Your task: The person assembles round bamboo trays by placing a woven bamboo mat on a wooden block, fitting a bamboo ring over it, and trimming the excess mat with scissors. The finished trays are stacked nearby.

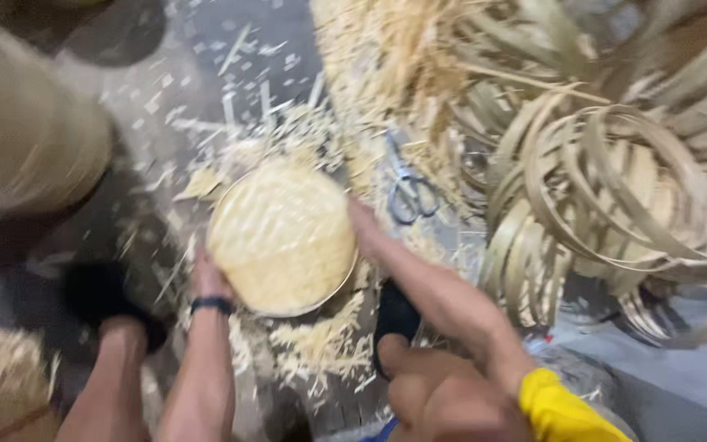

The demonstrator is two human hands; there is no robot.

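A round woven bamboo disc in a thin hoop (282, 236) lies flat on the floor in front of me. My left hand (206, 277), with a dark band at the wrist, grips its left rim. My right hand (365, 229) presses against its right rim, and a yellow sleeve shows at the upper arm. The picture is blurred by motion, so the fingers are hard to make out.
Blue-handled scissors (407, 190) lie just right of the disc. Coiled bamboo strips (615, 196) pile up at the right. Shavings and offcuts (321, 344) litter the grey floor. A big pale round shape (18, 123) sits at the far left. My foot in a black sandal (100, 295) rests at the lower left.
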